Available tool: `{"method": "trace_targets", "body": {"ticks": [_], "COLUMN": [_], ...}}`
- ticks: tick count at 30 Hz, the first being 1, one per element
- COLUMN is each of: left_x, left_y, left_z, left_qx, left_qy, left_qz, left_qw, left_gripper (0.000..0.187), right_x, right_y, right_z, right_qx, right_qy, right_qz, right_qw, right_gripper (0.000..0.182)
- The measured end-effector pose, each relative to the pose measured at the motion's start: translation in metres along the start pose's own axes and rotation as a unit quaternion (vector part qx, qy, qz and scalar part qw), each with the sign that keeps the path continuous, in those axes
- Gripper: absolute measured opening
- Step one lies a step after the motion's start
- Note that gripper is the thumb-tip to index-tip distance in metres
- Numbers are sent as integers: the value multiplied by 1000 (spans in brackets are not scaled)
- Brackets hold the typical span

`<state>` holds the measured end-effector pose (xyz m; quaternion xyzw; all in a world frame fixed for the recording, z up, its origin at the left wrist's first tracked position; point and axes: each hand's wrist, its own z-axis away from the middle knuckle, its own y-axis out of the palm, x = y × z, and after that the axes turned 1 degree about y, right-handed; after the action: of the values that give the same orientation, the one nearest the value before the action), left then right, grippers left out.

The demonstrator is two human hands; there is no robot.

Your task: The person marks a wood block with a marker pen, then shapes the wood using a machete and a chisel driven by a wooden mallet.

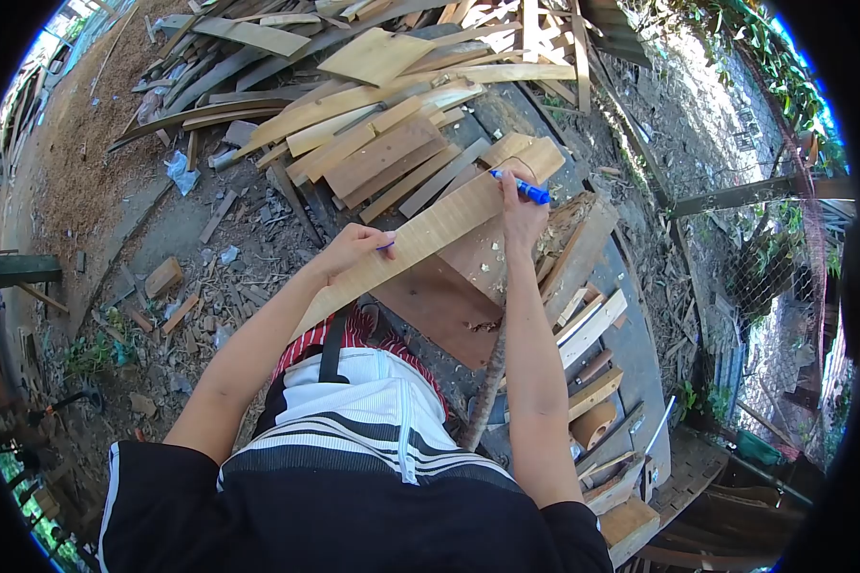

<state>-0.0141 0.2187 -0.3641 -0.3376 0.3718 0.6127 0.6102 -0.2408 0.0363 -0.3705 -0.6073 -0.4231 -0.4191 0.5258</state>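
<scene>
A long pale wooden board [428, 232] runs slantwise across the middle of the head view, its far end up and to the right. My left hand [352, 248] grips its near edge, with a small purple-blue bit, perhaps a pen cap, between the fingers. My right hand [520, 212] holds a blue marker pen [521, 187], its tip close to the board's far part. Under the board lies a darker brown wooden slab [444, 310].
A big heap of planks and offcuts [373, 105] lies beyond the board. Short wood blocks [592, 329] and a round clay-coloured piece [594, 425] sit at the right. Sawdust, chips and scraps cover the ground [177, 258] at the left. A wire fence [784, 286] stands at the right.
</scene>
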Motion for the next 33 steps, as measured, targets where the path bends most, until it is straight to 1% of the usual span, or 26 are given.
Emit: {"method": "trace_targets", "body": {"ticks": [5, 11, 13, 16, 19, 23, 25, 29, 31, 33], "left_x": [5, 6, 4, -1, 4, 3, 4, 7, 6, 6], "left_y": [-1, 0, 0, 1, 0, 1, 0, 0, 0, 0], "left_z": [-3, -4, -3, -1, -4, -3, -4, -6, -5, -5], "left_qx": [-2, -6, -10, -10, -7, -14, -8, -6, -7, -7], "left_qy": [4, -8, 3, -6, 9, 1, 0, -3, 5, 4], "left_qz": [4, 3, 0, 2, 3, -9, -1, 11, 21, 23], "left_qw": [1000, 1000, 1000, 1000, 1000, 1000, 1000, 1000, 1000, 1000], "left_gripper": [43, 43, 37, 38, 38, 38, 38, 38, 38, 39], "right_x": [9, 11, 18, 28, 27, 23, 24, 31, 38, 38], "right_y": [1, 3, 2, -1, -2, -3, -4, -8, -8, -8], "right_z": [12, 26, 33, 43, 50, 59, 64, 76, 83, 89], "right_qx": [15, 49, 65, 62, 73, 73, 85, 97, 95, 102], "right_qy": [4, 8, 13, -4, -19, -28, 18, 12, -9, -1], "right_qz": [35, -13, 13, 52, 65, 67, 56, 61, 69, 60], "right_qw": [999, 999, 998, 997, 995, 995, 995, 993, 993, 993], "right_gripper": [26, 24, 24, 23, 22, 22, 23, 22, 22, 22]}}
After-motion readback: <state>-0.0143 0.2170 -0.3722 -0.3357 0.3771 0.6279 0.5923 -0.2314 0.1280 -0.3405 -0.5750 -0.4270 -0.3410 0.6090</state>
